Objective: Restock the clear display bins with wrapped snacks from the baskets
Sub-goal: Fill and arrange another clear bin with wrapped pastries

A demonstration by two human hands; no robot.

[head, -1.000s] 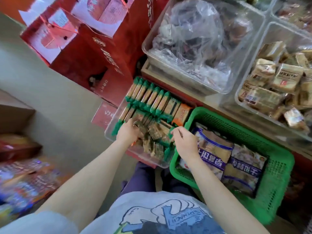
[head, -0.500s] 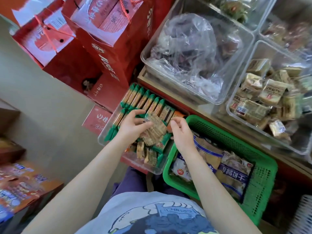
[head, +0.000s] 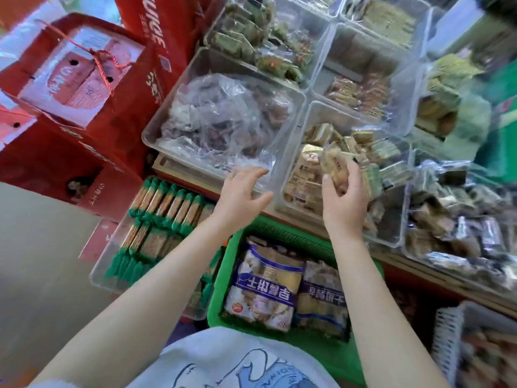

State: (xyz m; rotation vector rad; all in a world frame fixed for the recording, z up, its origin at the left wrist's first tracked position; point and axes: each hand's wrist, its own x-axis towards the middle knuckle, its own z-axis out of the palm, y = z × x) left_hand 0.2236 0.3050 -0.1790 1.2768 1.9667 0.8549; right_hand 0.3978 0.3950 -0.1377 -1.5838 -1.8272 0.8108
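Green basket (head: 282,233), red boxes (head: 92,152), green-ended wrappers (head: 167,205).

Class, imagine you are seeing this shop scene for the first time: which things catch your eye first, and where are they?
The right hand holds a small stack of wrapped snacks over a clear display bin of gold-wrapped packets. Below, between the forearms, a bright green basket holds blue-banded biscuit bags. The left hand is open, and red gift boxes fill the upper left.
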